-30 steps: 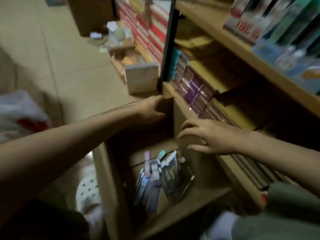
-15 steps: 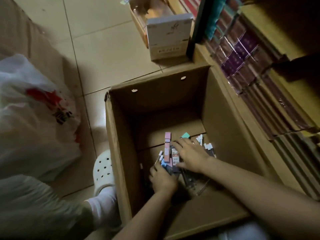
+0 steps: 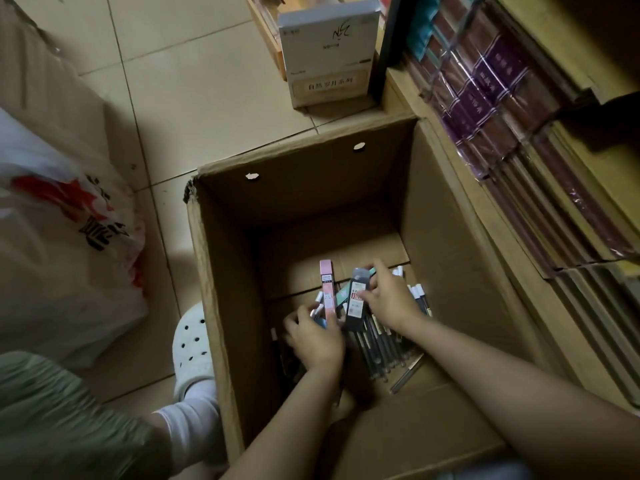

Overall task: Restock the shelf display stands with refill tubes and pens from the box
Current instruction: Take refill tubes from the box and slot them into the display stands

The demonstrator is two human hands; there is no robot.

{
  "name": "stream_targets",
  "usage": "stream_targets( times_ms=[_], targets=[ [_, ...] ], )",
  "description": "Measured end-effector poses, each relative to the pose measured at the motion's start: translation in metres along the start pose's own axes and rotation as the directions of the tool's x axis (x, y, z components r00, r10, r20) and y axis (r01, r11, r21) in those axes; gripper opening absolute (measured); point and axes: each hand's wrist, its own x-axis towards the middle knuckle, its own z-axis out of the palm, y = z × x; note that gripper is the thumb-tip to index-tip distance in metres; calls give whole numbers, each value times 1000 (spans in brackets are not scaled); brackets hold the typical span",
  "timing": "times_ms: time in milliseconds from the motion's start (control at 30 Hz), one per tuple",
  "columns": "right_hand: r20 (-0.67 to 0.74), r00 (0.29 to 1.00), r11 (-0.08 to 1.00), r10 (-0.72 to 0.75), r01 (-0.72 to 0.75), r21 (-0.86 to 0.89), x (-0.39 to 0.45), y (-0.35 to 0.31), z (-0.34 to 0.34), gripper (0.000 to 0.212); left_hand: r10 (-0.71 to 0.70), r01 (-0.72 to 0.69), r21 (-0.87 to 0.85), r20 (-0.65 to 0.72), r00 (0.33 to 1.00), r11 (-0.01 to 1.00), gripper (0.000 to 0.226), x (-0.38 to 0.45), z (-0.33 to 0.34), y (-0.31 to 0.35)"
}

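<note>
Cardboard box [image 3: 221, 289], open-topped, on the tiled floor [image 3: 194, 81] hard against the wooden shelf unit [image 3: 429, 109]; both hands are down at its bottom. Contents: a loose heap of pens [image 3: 384, 348], dark barrels with pale caps, lying roughly parallel with their long axes running from near-left to far-right across the box floor; among them flat refill tube packs. Pink refill pack [image 3: 326, 285]: stands nearly upright, long axis pointing to the far wall of the box, its lower end at the left hand [image 3: 317, 339], whose fingers are curled round that end and what looks like a few more small items; exactly how many cannot be told. Dark refill pack [image 3: 356, 299]: just right of the pink one, tilted slightly, label outward, pinched near its upper part by the right hand [image 3: 388, 296], thumb on the label face and fingers curled over the far edge. Relation for the coming move: both packs lie forward of the knuckles, already in the fingers, while the pens lie directly under and to the near side of the right hand, so that hand is the nearer for gathering them. Judged stage: collecting stock; nothing has yet left the box, and the display stands are not in view. Adjacent: shelf rows of shrink-wrapped purple-backed books [image 3: 485, 81]; a white carton with printed characters [image 3: 329, 46] on the floor beyond the box; a white plastic bag with red print [image 3: 62, 237] at left; a white perforated clog [image 3: 192, 348] beside the box wall.
</note>
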Motion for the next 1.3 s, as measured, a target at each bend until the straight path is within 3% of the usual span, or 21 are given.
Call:
stream_targets(
  times_ms=[100, 167, 267, 333, 367, 400, 433, 467, 500, 567, 667, 833, 1067, 1133, 1233, 1300],
  targets=[
    [-25, 999, 986, 24, -19, 165, 1, -2, -14, 24, 87, -62, -191, 127, 988, 980, 29, 1, -4, 5],
    [45, 999, 958, 17, -29, 286, -4, -8, -18, 26, 138, -22, -343, 317, 938, 939, 28, -4, -9, 11],
    [151, 987, 925, -45, -16, 380, -11, -18, -18, 31, 243, -56, -419, 406, 881, 906, 21, -13, -15, 15],
    [131, 978, 953, -160, 119, 279, -18, -19, -21, 37, 200, -1, -469, 375, 905, 883, 22, -19, -20, 10],
    [109, 953, 957, -283, 273, 104, -23, -16, -24, 37, 138, 42, -483, 330, 934, 874, 22, -21, -22, 4],
    [139, 884, 875, -446, 463, -143, -28, -11, -27, 37, 46, 97, -482, 276, 960, 871, 23, -23, -22, -3],
    [272, 773, 682, -573, 634, -365, -33, -5, -29, 39, -59, 172, -476, 243, 968, 863, 23, -25, -23, -10],
    [462, 658, 447, -594, 748, -491, -38, 1, -28, 42, -147, 255, -471, 253, 956, 845, 22, -27, -23, -15],
    [631, 578, 257, -517, 808, -530, -42, 6, -24, 46, -205, 329, -466, 297, 933, 822, 20, -30, -23, -18],
    [785, 516, 54, -345, 845, -532, -45, 13, -11, 47, -259, 411, -422, 372, 891, 808, 15, -30, -24, -21],
    [807, 525, -40, -272, 831, -555, -42, 18, 3, 49, -296, 422, -370, 350, 889, 828, 14, -24, -28, -23],
    [793, 541, -55, -281, 816, -576, -24, 22, -5, 58, -319, 399, -289, 287, 903, 870, 19, -18, -28, -32],
    [717, 604, 121, -347, 788, -604, -15, 17, -17, 47, -141, 142, -2, 73, 987, 990, 28, -4, -23, -21],
    [664, 638, 158, -390, 756, -635, -20, 17, -10, 54, -142, 139, 34, 91, 986, 990, 26, -2, -21, -21],
    [534, 745, 249, -400, 649, -719, -30, 16, 9, 78, -152, 148, 38, 117, 981, 988, 25, -3, -17, -26],
    [499, 783, 244, -372, 601, -761, -33, 13, 19, 86, -152, 148, 45, 128, 980, 988, 25, -5, -14, -29]
  ],
)
